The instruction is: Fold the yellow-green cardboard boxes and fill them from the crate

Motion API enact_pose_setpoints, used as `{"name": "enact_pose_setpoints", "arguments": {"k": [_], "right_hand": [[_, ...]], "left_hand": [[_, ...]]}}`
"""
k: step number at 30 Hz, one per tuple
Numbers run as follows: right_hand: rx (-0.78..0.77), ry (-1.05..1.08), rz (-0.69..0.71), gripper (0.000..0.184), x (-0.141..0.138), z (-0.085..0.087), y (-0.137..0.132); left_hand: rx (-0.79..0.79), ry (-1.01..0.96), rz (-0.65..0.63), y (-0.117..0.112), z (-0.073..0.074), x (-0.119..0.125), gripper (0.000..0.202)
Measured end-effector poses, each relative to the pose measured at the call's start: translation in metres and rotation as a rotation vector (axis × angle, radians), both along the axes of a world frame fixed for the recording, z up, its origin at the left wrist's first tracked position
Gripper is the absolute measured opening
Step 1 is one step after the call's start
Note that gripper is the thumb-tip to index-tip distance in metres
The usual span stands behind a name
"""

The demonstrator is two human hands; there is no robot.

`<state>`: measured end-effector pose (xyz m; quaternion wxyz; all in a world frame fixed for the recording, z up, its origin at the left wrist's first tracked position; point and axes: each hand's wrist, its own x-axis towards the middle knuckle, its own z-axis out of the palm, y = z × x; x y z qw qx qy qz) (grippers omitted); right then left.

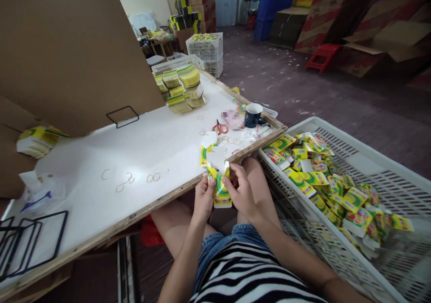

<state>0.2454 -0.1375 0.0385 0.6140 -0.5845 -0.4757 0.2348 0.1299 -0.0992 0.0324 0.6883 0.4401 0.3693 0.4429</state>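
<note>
Over my lap, just off the table's near edge, a small yellow and green printed carton (221,187) is held between both hands. Its white end flaps stick up at the top. My left hand (204,194) pinches its left side with the thumb on the front. On the other side, my right hand (240,191) grips the carton with thumb and fingers. Just beyond it on the white table (151,146) lies another yellow and white carton piece (204,154), partly hidden by the held one.
Right of me, a white plastic crate (313,124) holds many yellow cartons. Red-handled scissors (219,127), a dark mug (252,116) and scattered rubber bands (153,177) lie on the table. Stacked flat cartons (183,87) stand further back. Black wire frames (33,244) sit at left.
</note>
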Motion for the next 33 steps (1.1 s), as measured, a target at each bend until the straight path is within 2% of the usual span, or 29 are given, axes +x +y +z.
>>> {"name": "enact_pose_setpoints", "arguments": {"k": [2,5,7,9,12,15,20,23,25,27,33], "right_hand": [[-0.075,0.025,0.093,0.019,0.001,-0.005,-0.001],[-0.147,0.074,0.091,0.024,0.004,-0.012,0.000],[-0.144,0.130,0.090,0.022,0.007,-0.013,0.001],[-0.092,0.199,0.095,0.027,0.011,-0.012,0.002],[0.005,0.239,0.141,0.044,0.017,-0.007,0.001],[0.006,0.225,0.265,0.041,0.023,0.000,-0.003],[-0.014,0.283,0.405,0.042,0.029,0.008,-0.005],[-0.063,0.240,0.480,0.032,0.032,0.008,-0.006],[-0.114,0.177,0.520,0.025,0.034,0.005,-0.007],[-0.147,0.131,0.525,0.025,0.035,0.002,-0.009],[-0.115,0.042,0.472,0.027,0.041,0.001,-0.008]], "left_hand": [[0.037,0.050,0.024,0.000,0.000,-0.001,0.046],[0.108,0.150,0.013,-0.001,0.004,-0.001,0.043],[0.164,0.193,0.018,-0.002,0.007,-0.003,0.043],[0.196,0.186,-0.005,-0.003,0.010,-0.005,0.052],[0.211,0.109,-0.143,-0.004,0.018,-0.011,0.072],[0.207,0.067,-0.278,-0.004,0.027,-0.019,0.078],[0.180,0.070,-0.364,-0.003,0.040,-0.029,0.082],[0.191,0.097,-0.387,-0.003,0.040,-0.033,0.072],[0.206,0.132,-0.383,-0.003,0.039,-0.035,0.057],[0.213,0.156,-0.387,-0.004,0.037,-0.036,0.045],[0.288,0.302,-0.440,-0.007,0.034,-0.036,0.062]]}}
